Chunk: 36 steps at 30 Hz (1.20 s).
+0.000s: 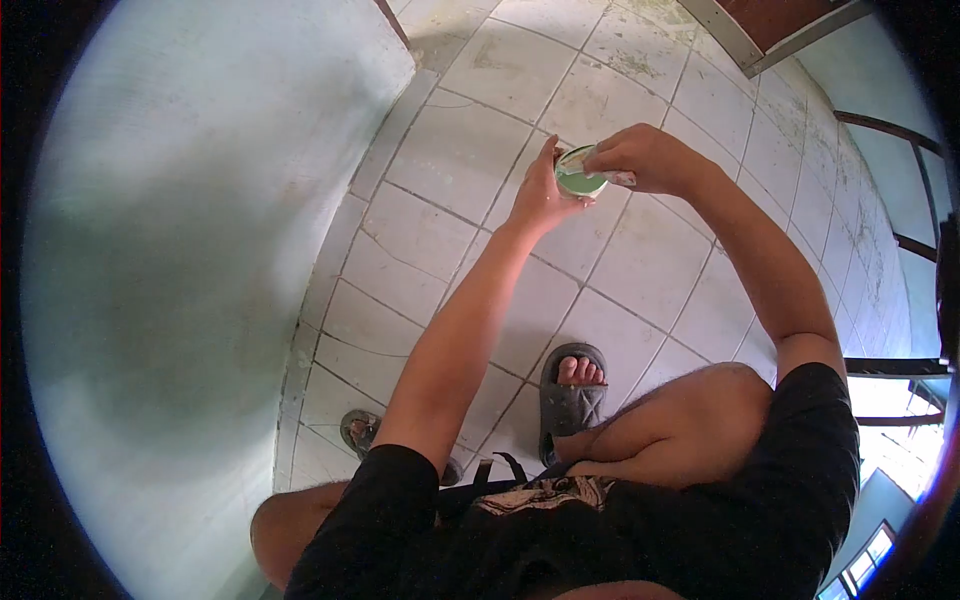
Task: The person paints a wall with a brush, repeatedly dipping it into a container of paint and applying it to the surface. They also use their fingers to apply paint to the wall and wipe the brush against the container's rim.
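Note:
My left hand (542, 192) is wrapped round a small round can (580, 184) from the left and below. Pale green paint shows inside its open top. Over the can's right rim, my right hand (648, 158) is closed on a paintbrush (622, 179) with a whitish, paint-stained handle. The brush's tip reaches into the can and is partly hidden by my fingers, so its bristles are hard to make out.
A pale green wall (200, 250) rises on the left. White floor tiles (640, 250) with stains lie below the hands. My sandalled foot (573, 400) is close to my body. Dark metal bars (890, 366) stand at the right, and a brown panel with a metal frame (775, 25) is at the top right.

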Each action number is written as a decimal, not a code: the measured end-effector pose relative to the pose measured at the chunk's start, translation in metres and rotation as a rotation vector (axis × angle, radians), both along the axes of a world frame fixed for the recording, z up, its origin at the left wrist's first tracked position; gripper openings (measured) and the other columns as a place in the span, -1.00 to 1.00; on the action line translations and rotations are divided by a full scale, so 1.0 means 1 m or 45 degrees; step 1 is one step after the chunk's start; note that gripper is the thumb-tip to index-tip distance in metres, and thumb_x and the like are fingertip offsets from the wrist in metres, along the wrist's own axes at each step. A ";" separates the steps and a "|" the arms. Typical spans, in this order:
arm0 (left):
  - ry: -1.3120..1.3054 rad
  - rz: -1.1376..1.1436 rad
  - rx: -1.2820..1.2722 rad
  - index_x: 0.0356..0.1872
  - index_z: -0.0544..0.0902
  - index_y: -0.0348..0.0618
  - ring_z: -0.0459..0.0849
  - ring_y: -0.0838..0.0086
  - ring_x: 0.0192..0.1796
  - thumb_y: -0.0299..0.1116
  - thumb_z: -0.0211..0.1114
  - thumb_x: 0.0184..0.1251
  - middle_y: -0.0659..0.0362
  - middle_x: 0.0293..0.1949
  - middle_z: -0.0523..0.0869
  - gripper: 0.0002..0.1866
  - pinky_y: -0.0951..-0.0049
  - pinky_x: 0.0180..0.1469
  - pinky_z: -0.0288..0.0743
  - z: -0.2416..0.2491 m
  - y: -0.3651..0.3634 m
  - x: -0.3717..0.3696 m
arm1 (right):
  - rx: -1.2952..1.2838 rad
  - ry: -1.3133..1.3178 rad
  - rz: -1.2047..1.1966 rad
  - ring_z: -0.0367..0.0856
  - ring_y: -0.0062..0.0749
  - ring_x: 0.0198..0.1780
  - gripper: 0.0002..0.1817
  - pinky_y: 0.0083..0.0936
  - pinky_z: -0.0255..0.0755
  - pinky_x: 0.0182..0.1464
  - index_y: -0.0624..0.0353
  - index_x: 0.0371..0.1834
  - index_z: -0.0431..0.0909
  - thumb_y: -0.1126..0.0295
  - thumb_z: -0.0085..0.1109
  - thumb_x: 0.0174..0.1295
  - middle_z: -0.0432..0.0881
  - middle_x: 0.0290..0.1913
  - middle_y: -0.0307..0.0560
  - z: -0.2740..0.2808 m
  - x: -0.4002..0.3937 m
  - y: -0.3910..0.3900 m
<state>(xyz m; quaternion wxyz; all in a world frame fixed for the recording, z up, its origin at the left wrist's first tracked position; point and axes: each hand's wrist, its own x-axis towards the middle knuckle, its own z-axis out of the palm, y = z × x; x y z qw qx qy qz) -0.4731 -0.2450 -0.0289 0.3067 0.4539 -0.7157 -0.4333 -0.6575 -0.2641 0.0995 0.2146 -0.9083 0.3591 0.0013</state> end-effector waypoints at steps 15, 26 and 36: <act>0.155 -0.177 0.158 0.35 0.05 -0.37 0.39 0.11 0.25 -0.20 0.66 -0.42 -0.15 0.18 0.41 0.24 0.28 0.27 0.29 0.007 -0.009 0.015 | -0.016 -0.118 0.034 0.60 -0.17 -0.24 -0.65 -0.31 0.49 -0.19 0.08 -0.21 0.60 0.59 0.24 -0.16 0.64 -0.29 -0.13 -0.002 -0.011 0.007; 0.054 -0.286 0.092 0.38 -0.05 -0.38 0.31 0.13 0.31 -0.20 0.66 -0.42 -0.11 0.22 0.36 0.30 0.30 0.32 0.22 0.017 -0.017 0.017 | -0.039 -0.167 0.081 0.61 -0.17 -0.22 -0.66 -0.31 0.49 -0.20 0.08 -0.22 0.61 0.56 0.27 -0.16 0.65 -0.30 -0.12 -0.007 -0.020 0.010; -0.048 -0.250 0.066 0.38 -0.05 -0.38 0.35 0.15 0.28 -0.15 0.66 -0.42 -0.09 0.22 0.37 0.31 0.33 0.29 0.26 0.027 -0.012 0.018 | -0.124 -0.122 0.121 0.62 -0.17 -0.25 -0.67 -0.30 0.49 -0.21 0.03 -0.21 0.61 0.52 0.28 -0.14 0.67 -0.27 -0.11 -0.007 -0.011 0.004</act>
